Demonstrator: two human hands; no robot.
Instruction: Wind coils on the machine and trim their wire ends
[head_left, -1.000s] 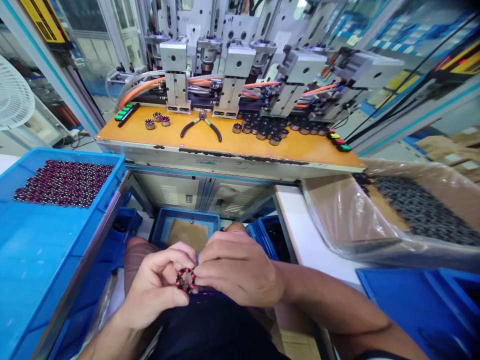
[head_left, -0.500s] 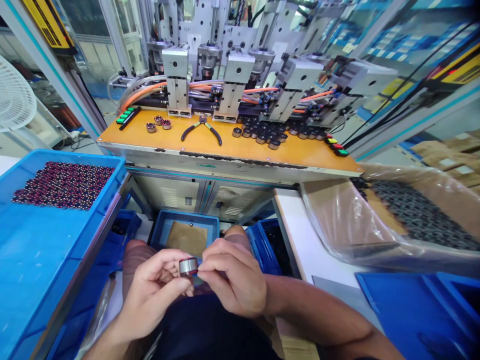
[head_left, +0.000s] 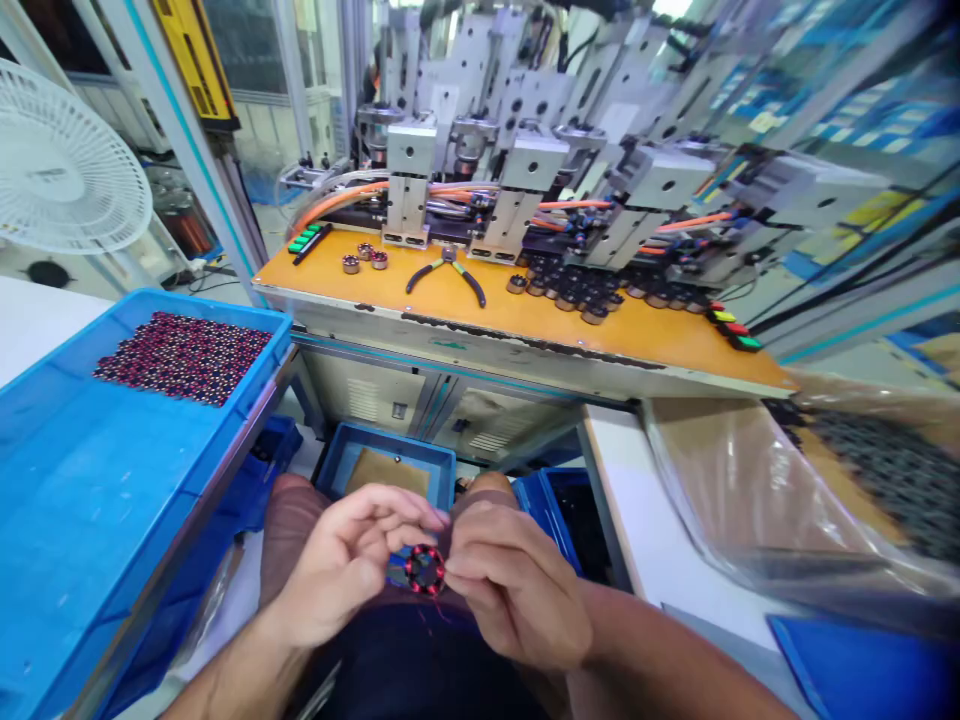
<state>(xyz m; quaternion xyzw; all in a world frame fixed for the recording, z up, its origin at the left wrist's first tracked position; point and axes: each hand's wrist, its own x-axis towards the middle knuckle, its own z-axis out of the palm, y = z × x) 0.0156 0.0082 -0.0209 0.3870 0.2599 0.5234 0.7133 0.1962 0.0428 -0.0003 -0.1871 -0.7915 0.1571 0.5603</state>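
Observation:
Between my hands, above my lap, is a small round motor stator (head_left: pixel 425 571) with dark poles and red wire windings, its ring face turned toward me. My right hand (head_left: pixel 517 585) pinches its right edge between thumb and fingertips. Thin reddish wire ends seem to hang below it. My left hand (head_left: pixel 349 565) is just to the left, its fingers loosely curved and apart from the thumb, with no clear contact on the stator. Many similar stators (head_left: pixel 187 355) stand packed in the blue tray (head_left: pixel 97 480) on my left.
Ahead, a machine with orange tabletop (head_left: pixel 330 280) carries cutting pliers (head_left: pixel 448 272), a few wound stators (head_left: pixel 365 257) and a cluster of dark parts (head_left: pixel 574 290). A plastic-lined carton (head_left: pixel 720 500) stands right, a blue bin (head_left: pixel 386 440) below, a white fan (head_left: pixel 67 160) left.
The stator has turned from showing its silver side to showing its ring face. My left fingers have come off it, leaving it in my right hand. The view has shifted left.

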